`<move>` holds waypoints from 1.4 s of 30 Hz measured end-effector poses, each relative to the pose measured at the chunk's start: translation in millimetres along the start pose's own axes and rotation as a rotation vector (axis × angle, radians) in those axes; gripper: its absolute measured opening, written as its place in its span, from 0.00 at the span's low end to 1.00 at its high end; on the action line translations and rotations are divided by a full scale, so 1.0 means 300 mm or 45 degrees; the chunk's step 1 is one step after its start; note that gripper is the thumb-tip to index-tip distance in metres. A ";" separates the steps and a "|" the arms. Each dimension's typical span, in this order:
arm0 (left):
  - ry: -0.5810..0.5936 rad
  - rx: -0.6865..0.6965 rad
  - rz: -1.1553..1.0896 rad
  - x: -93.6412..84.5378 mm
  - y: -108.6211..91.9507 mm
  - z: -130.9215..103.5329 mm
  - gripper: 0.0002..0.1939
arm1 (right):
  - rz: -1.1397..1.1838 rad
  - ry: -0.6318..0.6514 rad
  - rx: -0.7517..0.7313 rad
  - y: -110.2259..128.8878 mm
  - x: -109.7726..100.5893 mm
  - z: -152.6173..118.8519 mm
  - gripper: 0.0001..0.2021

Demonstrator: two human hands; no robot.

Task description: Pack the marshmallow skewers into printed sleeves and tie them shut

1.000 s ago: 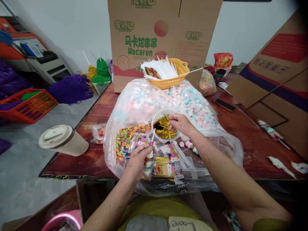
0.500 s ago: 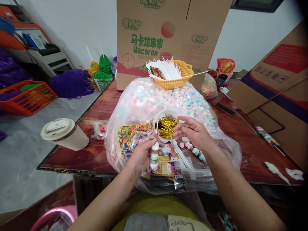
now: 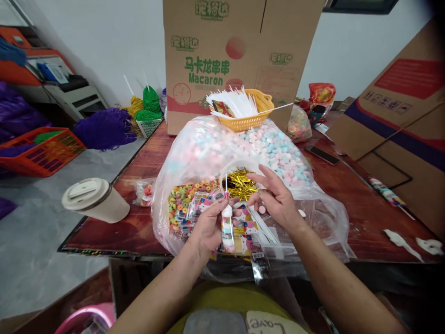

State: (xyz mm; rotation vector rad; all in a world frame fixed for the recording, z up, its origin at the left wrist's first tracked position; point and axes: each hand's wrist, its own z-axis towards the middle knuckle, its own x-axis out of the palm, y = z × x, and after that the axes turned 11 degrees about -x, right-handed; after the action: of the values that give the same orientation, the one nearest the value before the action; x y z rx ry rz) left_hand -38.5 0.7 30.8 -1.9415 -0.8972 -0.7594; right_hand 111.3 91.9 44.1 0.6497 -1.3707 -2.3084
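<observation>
My left hand is closed around a wrapped marshmallow skewer, held upright, with its white stick pointing up from the gathered top of the clear wrapper. My right hand has its fingers bent but apart at the right rim of a round clear bowl. In that bowl lie gold twist ties, close to the right fingertips. I make out nothing held in the right hand. Below the hands are printed wrappers and several white sticks.
Behind the bowl spreads a large clear bag of pastel marshmallows, with a yellow basket of white sticks on it. Colourful ring candies lie left of the bowl. A lidded cup stands at the table's left edge; a phone lies right.
My right hand has moved slightly left and down, its fingers bending at the gold twist ties. My left hand still holds the skewer, now slightly lower and to the right.
</observation>
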 end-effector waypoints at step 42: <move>-0.221 0.389 0.798 -0.035 0.164 -0.046 0.18 | -0.124 -0.169 0.157 0.027 0.137 -0.243 0.26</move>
State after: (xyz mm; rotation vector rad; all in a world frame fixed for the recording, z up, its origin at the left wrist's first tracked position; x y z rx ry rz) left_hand -6.8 -33.4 7.6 -1.8709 -0.4189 -0.0820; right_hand 119.4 14.3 12.7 0.6226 -1.5849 -2.3952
